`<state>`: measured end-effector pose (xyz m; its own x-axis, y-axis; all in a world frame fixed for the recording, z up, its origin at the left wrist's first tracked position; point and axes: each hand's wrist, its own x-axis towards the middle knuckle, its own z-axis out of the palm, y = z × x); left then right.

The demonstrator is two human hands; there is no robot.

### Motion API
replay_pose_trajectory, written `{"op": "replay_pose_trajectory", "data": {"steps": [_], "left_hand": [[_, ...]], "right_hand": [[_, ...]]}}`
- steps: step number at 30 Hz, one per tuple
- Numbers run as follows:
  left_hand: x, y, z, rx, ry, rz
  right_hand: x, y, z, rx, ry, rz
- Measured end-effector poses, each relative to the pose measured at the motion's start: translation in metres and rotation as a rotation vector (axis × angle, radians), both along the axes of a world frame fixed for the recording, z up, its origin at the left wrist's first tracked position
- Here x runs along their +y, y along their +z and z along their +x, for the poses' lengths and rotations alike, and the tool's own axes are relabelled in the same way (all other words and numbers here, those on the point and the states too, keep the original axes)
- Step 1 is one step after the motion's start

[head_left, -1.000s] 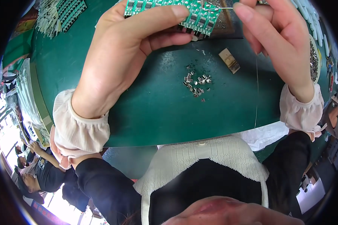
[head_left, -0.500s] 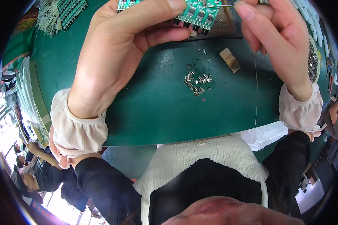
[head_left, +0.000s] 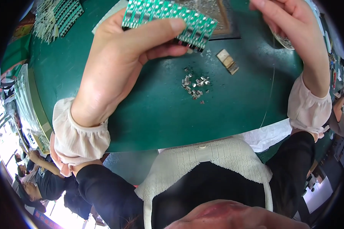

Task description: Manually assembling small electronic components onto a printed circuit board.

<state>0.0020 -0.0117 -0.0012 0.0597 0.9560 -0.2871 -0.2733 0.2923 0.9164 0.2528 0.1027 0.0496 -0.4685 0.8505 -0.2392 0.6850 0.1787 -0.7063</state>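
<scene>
My left hand (head_left: pixel 111 61) grips a green circuit board (head_left: pixel 200 28) between thumb and fingers, near the top of the view. Rows of small black chips and shiny solder points cover the board, with black parts along its near edge. To the right of the board, apart from it, my right hand (head_left: pixel 290 23) is raised with its fingers curled together. The top edge cuts off part of those fingers, so what they hold, if anything, is hidden. Small silvery metal pieces (head_left: pixel 197 83) lie loosely piled on the green table (head_left: pixel 172 122) below the board.
A small pale block (head_left: pixel 227 61) with a darkened end lies right of the metal pieces. Behind the board is a brown, dark-edged tray (head_left: pixel 226 17). More circuit boards (head_left: pixel 68 17) with pale wires (head_left: pixel 47 24) sit far left. A dish of small parts (head_left: pixel 284 42) is partly behind my right hand.
My right hand has moved right and up, away from the board; the thin wire at its fingertips no longer shows. My left hand has tilted the board, showing more of its face.
</scene>
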Motion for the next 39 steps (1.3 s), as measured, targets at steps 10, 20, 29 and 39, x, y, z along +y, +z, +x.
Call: {"op": "replay_pose_trajectory", "data": {"steps": [10,20,29,39], "left_hand": [[-0.013,0.009,0.01,0.121,-0.253,-0.128],[-0.02,0.012,0.018,0.266,-0.428,0.03],[-0.017,0.006,0.018,0.799,-0.427,0.89],[-0.023,0.001,0.018,1.014,-0.359,1.269]], "right_hand": [[0.019,-0.014,0.035,-0.593,0.132,0.748],[0.026,-0.028,0.039,-0.678,0.129,0.758],[0.005,-0.008,0.02,-0.491,0.102,0.867],[-0.013,-0.019,0.017,0.042,0.096,0.317]]}}
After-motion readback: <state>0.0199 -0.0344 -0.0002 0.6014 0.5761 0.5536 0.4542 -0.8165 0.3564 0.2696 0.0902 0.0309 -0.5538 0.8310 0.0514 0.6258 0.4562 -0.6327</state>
